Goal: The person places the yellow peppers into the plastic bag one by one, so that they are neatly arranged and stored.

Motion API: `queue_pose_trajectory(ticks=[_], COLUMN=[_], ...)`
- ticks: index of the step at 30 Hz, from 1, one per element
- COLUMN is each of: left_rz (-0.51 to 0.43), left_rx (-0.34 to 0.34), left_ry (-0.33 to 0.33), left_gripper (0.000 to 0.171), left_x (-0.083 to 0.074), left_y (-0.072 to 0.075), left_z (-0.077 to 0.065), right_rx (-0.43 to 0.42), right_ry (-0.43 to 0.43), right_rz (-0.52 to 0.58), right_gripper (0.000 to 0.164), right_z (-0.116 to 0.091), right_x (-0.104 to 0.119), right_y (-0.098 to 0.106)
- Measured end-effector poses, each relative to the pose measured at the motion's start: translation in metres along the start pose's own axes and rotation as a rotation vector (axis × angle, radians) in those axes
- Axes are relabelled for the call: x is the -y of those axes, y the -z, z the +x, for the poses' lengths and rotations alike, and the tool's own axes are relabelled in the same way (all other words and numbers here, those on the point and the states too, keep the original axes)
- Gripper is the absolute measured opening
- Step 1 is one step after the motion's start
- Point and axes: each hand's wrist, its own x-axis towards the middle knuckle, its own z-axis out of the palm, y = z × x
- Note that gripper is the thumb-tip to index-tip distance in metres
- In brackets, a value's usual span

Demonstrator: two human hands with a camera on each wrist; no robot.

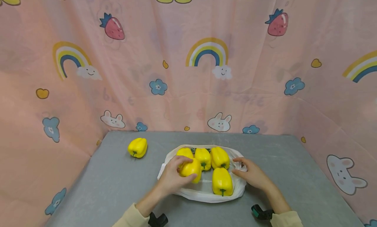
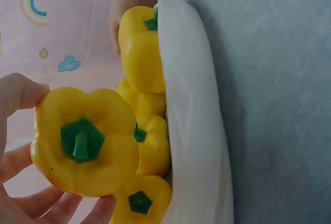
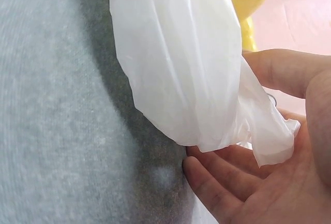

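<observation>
My left hand (image 1: 173,174) grips a yellow bell pepper (image 1: 191,170) between thumb and fingers, over the left part of a white plastic bag (image 1: 200,196). In the left wrist view, the green stem of the held pepper (image 2: 111,146) faces the camera. Several more yellow bell peppers (image 1: 220,157) lie in the bag; one pepper (image 1: 222,181) is near its front rim. At the bag's right edge is my right hand (image 1: 253,174), thumb and fingers spread apart. The right wrist view has the loose bag end (image 3: 274,141) against its palm, with some fingertips hidden behind the plastic.
Another yellow bell pepper (image 1: 137,148) lies alone at the back left of the grey table (image 1: 117,187). A pink patterned curtain (image 1: 132,99) hangs behind and along the sides. Black devices (image 1: 262,213) sit at both wrists.
</observation>
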Motion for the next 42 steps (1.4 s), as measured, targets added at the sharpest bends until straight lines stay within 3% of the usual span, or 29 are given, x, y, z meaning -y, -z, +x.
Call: queue_pose_trajectory(ticks=[5,12,25,42], left_rz=[0.015,0.040,0.047,0.078], left_rx=[0.040,0.066,0.107,0.164], left_ry=[0.056,0.062,0.141,0.215], left_gripper=[0.043,0.044,0.046,0.052], left_x=[0.001,0.005,0.012,0.002], left_y=[-0.008,-0.021,-0.034,-0.045], left_z=[-0.005,-0.008,-0.005,-0.001], right_rx=[0.001,-0.002,-0.004,-0.004], right_ry=[-0.006,-0.006,-0.003,0.010], right_rz=[0.003,-0.002,-0.006,-0.008], right_gripper=[0.057,0.057,0.057,0.056], right_z=[0.000,-0.001,0.000,0.000], right_x=[0.000,0.001,0.001,0.000], right_y=[0.000,0.000,0.000,0.001])
